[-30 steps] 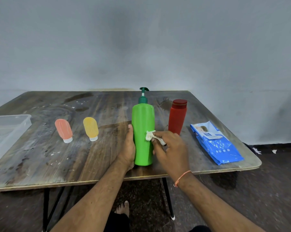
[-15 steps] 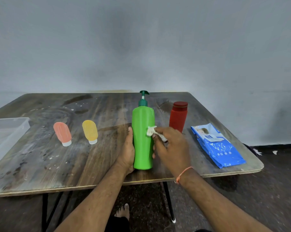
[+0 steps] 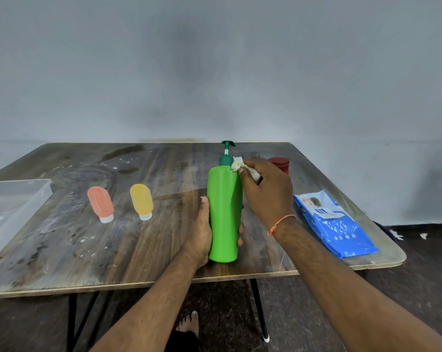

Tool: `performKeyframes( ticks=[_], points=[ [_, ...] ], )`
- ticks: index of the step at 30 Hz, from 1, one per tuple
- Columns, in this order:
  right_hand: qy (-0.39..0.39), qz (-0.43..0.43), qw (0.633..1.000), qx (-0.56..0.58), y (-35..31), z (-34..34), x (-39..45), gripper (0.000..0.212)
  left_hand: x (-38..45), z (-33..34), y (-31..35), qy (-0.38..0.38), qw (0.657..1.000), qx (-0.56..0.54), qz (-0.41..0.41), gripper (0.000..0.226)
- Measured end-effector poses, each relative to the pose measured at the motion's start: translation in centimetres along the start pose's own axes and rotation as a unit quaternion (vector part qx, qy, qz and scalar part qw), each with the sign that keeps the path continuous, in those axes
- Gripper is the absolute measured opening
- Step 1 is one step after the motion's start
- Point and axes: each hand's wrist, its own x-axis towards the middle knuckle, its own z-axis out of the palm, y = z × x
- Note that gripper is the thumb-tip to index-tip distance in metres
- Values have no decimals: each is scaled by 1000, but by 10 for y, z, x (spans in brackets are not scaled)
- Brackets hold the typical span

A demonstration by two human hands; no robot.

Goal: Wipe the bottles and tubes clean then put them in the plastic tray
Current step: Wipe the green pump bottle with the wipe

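The green pump bottle stands upright near the table's front edge, long axis vertical, dark green pump head at 12 o'clock. The left hand wraps its lower body, while the right hand pinches a crumpled white wipe against its shoulder. At 3 o'clock lies a blue wet-wipes pack, its writing unreadable.

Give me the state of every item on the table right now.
green pump bottle: upright, gripped by left hand
wipe: pinched by right hand against bottle's shoulder
red bottle: upright, capped
pink tube: lying down
yellow tube: lying down
wipes pack: flat
plastic tray: no bottles inside
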Motion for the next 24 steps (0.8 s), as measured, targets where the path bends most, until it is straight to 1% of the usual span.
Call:
performKeyframes(
  ticks=[6,12,16,20,21,22,24],
  points=[
    [20,-14,1000,-9,7,-7,-21,17,1,2,-1,21,999,24,6,97],
    [-30,-48,997,-51,8,-10,-64,18,1,9,0,73,996,12,48,93],
    [-24,-38,997,-55,3,-10,-47,16,-1,9,-2,106,992,32,54,93],
    [5,-39,998,-42,-14,-7,-21,14,-1,5,-4,143,983,100,60,108],
    [9,-45,998,-44,-17,-5,-17,15,-1,3,-4,156,978,125,65,108],
    [9,-53,997,-52,-20,-4,-13,15,-3,5,-2,173,971,144,75,100],
    [1,-73,994,-78,-25,-1,-9,16,-8,10,2,205,958,165,110,76]
  ],
)
